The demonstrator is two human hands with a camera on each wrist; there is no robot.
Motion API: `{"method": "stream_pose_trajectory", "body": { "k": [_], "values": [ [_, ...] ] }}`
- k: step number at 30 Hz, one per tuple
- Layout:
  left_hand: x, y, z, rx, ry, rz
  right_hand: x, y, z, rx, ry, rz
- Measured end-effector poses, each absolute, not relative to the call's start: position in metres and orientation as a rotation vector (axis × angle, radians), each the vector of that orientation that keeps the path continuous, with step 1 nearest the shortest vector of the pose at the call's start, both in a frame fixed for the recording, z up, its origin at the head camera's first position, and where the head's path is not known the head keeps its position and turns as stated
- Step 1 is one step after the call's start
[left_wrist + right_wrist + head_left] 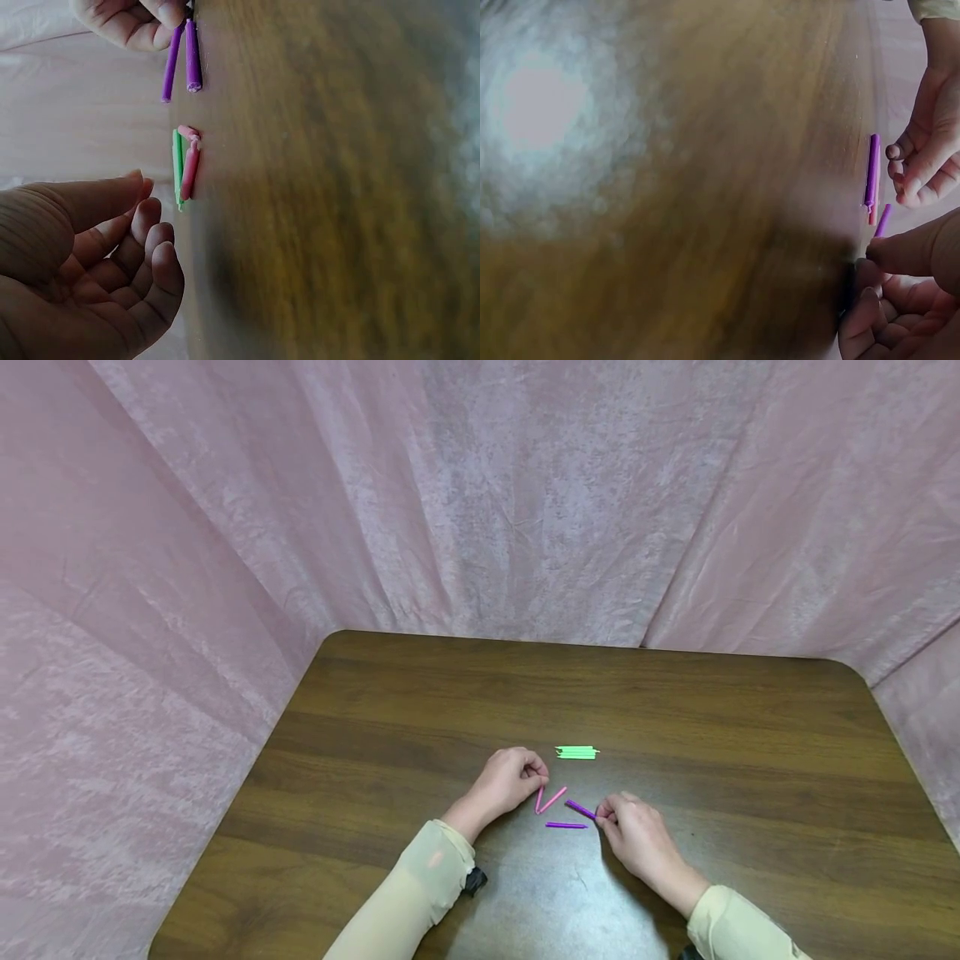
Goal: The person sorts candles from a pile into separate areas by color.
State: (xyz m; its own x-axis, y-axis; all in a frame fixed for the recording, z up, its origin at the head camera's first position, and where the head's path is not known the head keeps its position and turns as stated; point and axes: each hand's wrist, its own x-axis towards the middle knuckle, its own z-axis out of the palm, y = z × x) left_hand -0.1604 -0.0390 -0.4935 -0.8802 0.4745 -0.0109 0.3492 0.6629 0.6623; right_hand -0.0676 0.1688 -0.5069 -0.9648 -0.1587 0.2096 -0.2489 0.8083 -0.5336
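My right hand (639, 833) pinches the near end of a thin purple candle (581, 810) between thumb and fingertips. The candle's free end points left, lifted slightly in the left wrist view. A second purple candle (566, 826) lies flat on the table just below it. Two pink candles (553, 799) lie in a V, their lower ends meeting. My left hand (510, 779) is beside the upper end of the left pink candle, fingers loosely bent. In the left wrist view, no candle shows between the thumb and fingers of the left hand (112, 262).
Several green candles (576, 752) lie side by side in a row behind the pink ones. The brown wooden table (360, 718) has rounded far corners. Pink velvety curtains (525, 510) hang behind it and at the sides.
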Motion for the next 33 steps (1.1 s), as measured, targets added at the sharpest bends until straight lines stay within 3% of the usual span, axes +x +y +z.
{"method": "stream_pose_trajectory", "body": {
  "k": [19,33],
  "values": [
    [-0.149,-0.042,-0.491,0.708,2.664,1.009,-0.075,0.183,-0.503,0.004,-2.855,1.466],
    [-0.14,-0.045,-0.494,0.761,2.614,1.043,-0.08,0.196,-0.507,-0.005,-2.735,1.803]
  ]
}}
